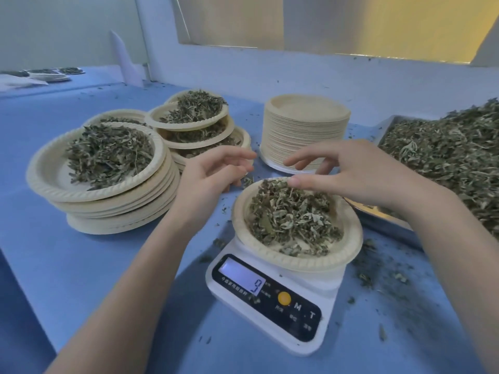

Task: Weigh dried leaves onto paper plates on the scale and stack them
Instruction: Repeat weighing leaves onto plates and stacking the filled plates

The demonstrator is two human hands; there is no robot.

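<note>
1. We're working at a blue bench [81,265] against a pale wall, with leaf crumbs scattered around the scale [272,300].
2. We're keeping the filled plate [297,261] on the scale so the display can read it; the reading is too blurred to trust.
3. Left hand [210,179] is hovering beside the plate, fingers loose, holding nothing.
4. Right hand [351,176] is hovering over the plate's far rim, fingers spread, thumb near the dried leaves [294,220]; likely trimming the portion.
5. Leaves are looking grey-green, curled and brittle.
6. We're keeping the filled stacks [108,184], empty plates [305,130] and tray [448,157] close by.
</note>
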